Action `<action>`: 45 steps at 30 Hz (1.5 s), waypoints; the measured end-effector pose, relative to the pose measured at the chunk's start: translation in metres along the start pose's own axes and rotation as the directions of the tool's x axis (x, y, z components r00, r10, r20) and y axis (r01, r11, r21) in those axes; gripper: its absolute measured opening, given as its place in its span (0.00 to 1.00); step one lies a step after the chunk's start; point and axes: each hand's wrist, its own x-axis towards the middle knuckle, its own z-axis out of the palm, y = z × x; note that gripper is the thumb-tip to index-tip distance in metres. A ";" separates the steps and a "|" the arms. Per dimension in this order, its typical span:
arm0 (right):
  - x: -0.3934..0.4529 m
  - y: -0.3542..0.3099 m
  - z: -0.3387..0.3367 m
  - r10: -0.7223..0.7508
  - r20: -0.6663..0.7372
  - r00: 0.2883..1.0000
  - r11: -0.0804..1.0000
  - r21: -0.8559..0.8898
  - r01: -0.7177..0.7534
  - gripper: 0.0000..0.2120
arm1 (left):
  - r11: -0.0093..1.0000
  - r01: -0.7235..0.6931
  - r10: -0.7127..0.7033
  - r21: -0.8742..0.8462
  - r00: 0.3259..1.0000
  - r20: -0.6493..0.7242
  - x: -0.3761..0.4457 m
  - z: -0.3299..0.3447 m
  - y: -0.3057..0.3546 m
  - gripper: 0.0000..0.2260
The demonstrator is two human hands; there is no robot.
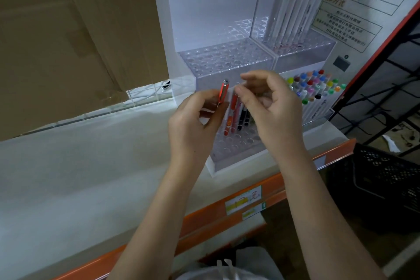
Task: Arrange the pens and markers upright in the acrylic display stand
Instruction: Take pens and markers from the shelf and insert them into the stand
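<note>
A tiered clear acrylic display stand (227, 57) with rows of round holes stands on the white shelf. My left hand (193, 125) grips an orange pen (223, 91) with a silver clip, held upright in front of the stand's lowest tier. My right hand (272, 109) hovers beside it with fingers loosely curled over several pens (234, 111), orange and black, that stand upright in the lowest tier's holes. Whether its fingertips pinch one of them is hidden. White markers with pink caps (293, 18) stand in the upper right tier. Many colour-capped markers (313, 86) fill the lower right section.
A cardboard box (68, 29) leans behind the shelf at left. The shelf has an orange front rail (227, 209) with labels. A black mesh basket (386, 179) sits at the right, below a black wire rack. A printed notice (363, 2) hangs behind the stand.
</note>
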 end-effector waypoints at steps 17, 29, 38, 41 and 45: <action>0.003 -0.006 0.003 0.053 -0.039 0.998 0.996 0.071 -0.051 0.07 | 0.938 -0.129 0.120 0.320 0.992 0.050 -0.009 -0.022 -0.024 0.10; -0.006 0.013 0.022 -0.082 0.003 0.997 0.986 -0.147 0.081 0.08 | 0.783 -0.072 -0.024 0.618 0.989 0.145 -0.024 -0.032 -0.051 0.02; -0.008 0.019 0.028 -0.206 0.032 0.978 0.903 -0.380 0.203 0.04 | 0.704 0.049 -0.277 0.708 0.938 0.210 -0.030 -0.029 -0.067 0.08; -0.007 0.018 0.028 -0.189 0.021 0.982 0.894 -0.409 0.181 0.03 | 0.705 0.050 -0.294 0.707 0.928 0.227 -0.031 -0.030 -0.066 0.08; -0.005 0.014 0.030 -0.142 0.010 0.990 0.922 -0.363 0.135 0.04 | 0.706 0.068 -0.312 0.705 0.924 0.223 -0.031 -0.030 -0.065 0.09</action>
